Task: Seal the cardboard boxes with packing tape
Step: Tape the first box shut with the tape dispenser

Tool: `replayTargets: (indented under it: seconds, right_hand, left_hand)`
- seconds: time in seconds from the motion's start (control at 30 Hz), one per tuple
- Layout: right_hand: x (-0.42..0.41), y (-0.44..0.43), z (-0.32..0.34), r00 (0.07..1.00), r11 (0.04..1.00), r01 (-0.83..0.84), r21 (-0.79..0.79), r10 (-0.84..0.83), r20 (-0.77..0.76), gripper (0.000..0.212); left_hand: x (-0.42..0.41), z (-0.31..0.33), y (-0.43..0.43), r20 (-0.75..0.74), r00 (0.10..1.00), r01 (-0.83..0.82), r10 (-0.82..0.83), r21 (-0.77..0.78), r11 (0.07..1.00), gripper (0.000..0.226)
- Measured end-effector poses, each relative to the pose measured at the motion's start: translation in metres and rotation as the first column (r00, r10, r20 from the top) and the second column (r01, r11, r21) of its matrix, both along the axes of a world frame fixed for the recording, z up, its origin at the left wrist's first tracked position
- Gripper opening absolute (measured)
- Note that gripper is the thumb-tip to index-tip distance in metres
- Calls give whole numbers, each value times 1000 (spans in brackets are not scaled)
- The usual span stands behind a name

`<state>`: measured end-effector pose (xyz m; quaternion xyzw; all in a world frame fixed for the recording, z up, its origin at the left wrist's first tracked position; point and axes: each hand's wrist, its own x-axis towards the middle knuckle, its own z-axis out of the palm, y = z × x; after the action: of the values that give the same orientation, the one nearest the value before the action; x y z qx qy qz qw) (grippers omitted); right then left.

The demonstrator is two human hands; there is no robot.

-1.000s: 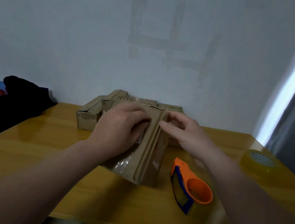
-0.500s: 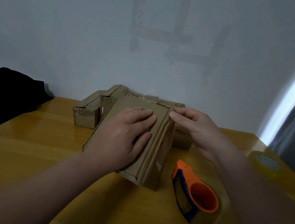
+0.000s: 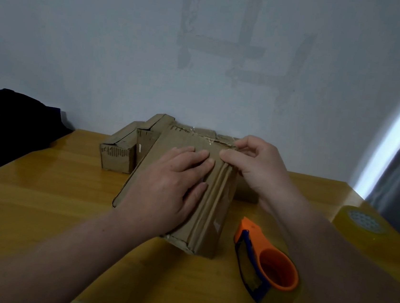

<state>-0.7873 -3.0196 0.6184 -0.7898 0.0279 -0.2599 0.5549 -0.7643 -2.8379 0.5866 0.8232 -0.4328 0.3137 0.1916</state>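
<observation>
both hands on a cardboard box (image 3: 215, 203) at table (image 3: 38, 202) centre

left hand (image 3: 167, 187) lies flat on the box top, fingers together and pressed down; right hand (image 3: 259, 165) at 1 o'clock pinches the box's far right top corner with thumb and fingertips. more cardboard boxes (image 3: 122, 150) sit behind at 11 o'clock against the wall. orange tape dispenser (image 3: 263, 260) lies just beside the box at 4 o'clock, spare tape roll (image 3: 360, 224) at 3 o'clock, dark cloth (image 3: 10, 124) at 9 o'clock
</observation>
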Motion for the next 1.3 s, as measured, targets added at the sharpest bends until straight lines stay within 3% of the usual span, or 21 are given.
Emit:
replayTargets:
  seconds: [0.13,0.33,0.47,0.57,0.6,0.67,0.77,0.9,1.0,1.1,1.3]
  right_hand:
    - [0,1,3,994,989,108,-101,-104,41,4]
    - [0,4,8,968,889,246,-387,-209,137,21]
    - [-1,4,6,950,849,294,-439,-209,232,24]
    - [-2,2,5,952,854,277,-441,-182,245,26]
    - [-3,0,4,954,855,270,-443,-176,243,28]
    - [-3,-2,5,954,859,265,-438,-166,252,36]
    - [-5,-3,10,949,857,278,-434,-173,265,43]
    - [-5,8,16,966,871,234,-433,-159,201,38]
    - [0,17,19,981,858,192,-477,-155,117,38]
    - [3,23,23,976,853,218,-474,-178,128,12]
    - [2,31,17,978,967,202,-156,-189,94,18]
  left_hand:
    - [-1,1,0,-2,1000,7,-7,11,1000,47]
    - [-2,1,3,-31,999,32,-32,11,999,46]
    - [3,6,8,-35,997,64,-66,-58,996,34]
    - [12,10,15,-23,999,-51,46,-259,965,25]
    - [16,11,18,-70,991,-127,111,-317,940,29]
    - [28,12,22,-265,948,-273,178,-381,884,60]
    - [39,14,25,-518,850,-329,94,-383,863,97]
    - [44,8,27,-583,811,-249,-49,-420,873,87]
    - [44,6,28,-583,803,-187,-123,-444,876,84]
    - [41,5,28,-538,831,-144,-138,-449,882,78]
    - [31,-4,27,-331,943,-75,-18,-267,961,64]
